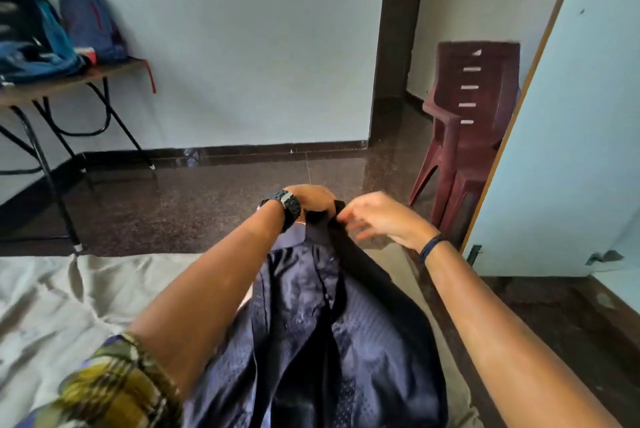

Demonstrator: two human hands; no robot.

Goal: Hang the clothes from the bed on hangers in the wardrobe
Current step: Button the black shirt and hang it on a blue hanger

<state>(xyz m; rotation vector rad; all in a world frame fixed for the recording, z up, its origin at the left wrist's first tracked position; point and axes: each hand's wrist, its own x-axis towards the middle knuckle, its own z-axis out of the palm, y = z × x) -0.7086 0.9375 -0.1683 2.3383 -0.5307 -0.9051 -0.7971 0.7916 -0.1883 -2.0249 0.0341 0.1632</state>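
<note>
My left hand (313,199) is clamped on the top of a dark navy shirt (311,323), fingers curled over the collar end, black watch (287,207) on that wrist. My right hand (379,219) is just beside it at the same collar end, fingers loose and partly spread, tips touching the dark fabric; it's blurred, so can't tell if it's really pinching anything. Dark band (430,247) on the right wrist. Both hands close together, w/ the shirt's top bunched between them.

The shirt hangs from my grip down toward me, front open, shiny patterned cloth, its lower part lying over the bed's right edge. Bed sheet (69,303) is beige and wrinkled, spread to the left of the shirt. My left sleeve (114,389) is yellow-green plaid.

Beyond the bed: dark polished floor (225,192), folding table (65,84) by the far-left wall w/ backpacks (45,36) on top, stacked maroon plastic chairs (464,129) at right, next to a pale blue door (568,136).
</note>
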